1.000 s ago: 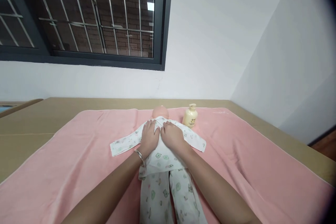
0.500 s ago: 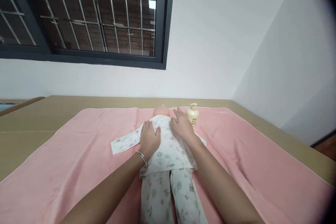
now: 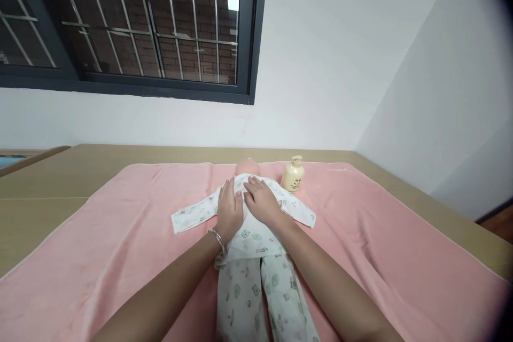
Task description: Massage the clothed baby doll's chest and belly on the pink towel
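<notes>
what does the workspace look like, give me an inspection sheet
surface: tan bed covered by a pink towel, lightly wrinkled
job's things: baby doll on its back in a printed white top and trousers, sleeves spread out
clutter: cream pump bottle upright beside the doll's head
hands: left hand and right hand flat on the doll's chest, side by side, fingers extended; bracelet on left wrist
cables: nothing seen
surroundings: barred window, white walls

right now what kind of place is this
Probably a baby-care practice room: a baby doll in printed pyjamas lies on a pink towel over a table, a pump bottle beside it, below a barred window.
</notes>
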### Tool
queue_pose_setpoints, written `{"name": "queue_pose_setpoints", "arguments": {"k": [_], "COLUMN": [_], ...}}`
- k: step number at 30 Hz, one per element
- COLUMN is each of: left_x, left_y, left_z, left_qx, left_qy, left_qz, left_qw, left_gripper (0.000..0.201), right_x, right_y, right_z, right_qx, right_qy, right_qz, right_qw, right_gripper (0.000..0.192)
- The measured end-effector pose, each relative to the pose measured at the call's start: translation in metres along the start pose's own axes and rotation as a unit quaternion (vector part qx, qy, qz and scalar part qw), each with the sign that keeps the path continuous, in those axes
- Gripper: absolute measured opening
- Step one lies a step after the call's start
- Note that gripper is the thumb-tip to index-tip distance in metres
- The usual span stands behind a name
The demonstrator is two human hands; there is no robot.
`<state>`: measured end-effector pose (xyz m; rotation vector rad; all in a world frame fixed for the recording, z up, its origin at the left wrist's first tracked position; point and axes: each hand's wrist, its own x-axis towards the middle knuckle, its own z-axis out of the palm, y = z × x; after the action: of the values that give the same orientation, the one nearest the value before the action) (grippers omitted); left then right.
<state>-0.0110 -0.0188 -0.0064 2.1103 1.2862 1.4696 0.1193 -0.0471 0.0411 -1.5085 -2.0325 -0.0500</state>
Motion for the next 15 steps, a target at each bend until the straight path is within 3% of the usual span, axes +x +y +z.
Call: {"name": "queue_pose_setpoints", "arguments": {"k": [5,11,15], "left_x": [0.0000,0.0002,0.0004], "left_y": [-0.0011,-0.0002,-0.0013], "left_z": [0.0008,0.0008,0.0014], "left_qx": [-0.001,0.002,0.003], "left_qy": [0.002,0.004,0.007], "left_qz": [-0.001,0.005,0.004], "left_qw": [1.000,1.000,1.000], "left_gripper": [0.053,0.051,0.051], "right_x": [-0.0004,-0.0010,0.0003], "right_y": [-0.0065,-0.0066,-0.0058], "right_z": [-0.0053,0.0025,-0.0026], "right_qx": [-0.005,-0.011,-0.009], "right_qy": [0.060,-0.040,-0.015], "right_qz": [0.014,0.038,0.036], "right_qw": [0.998,0.998,0.999], "right_gripper": [0.047,0.045,0.044]}}
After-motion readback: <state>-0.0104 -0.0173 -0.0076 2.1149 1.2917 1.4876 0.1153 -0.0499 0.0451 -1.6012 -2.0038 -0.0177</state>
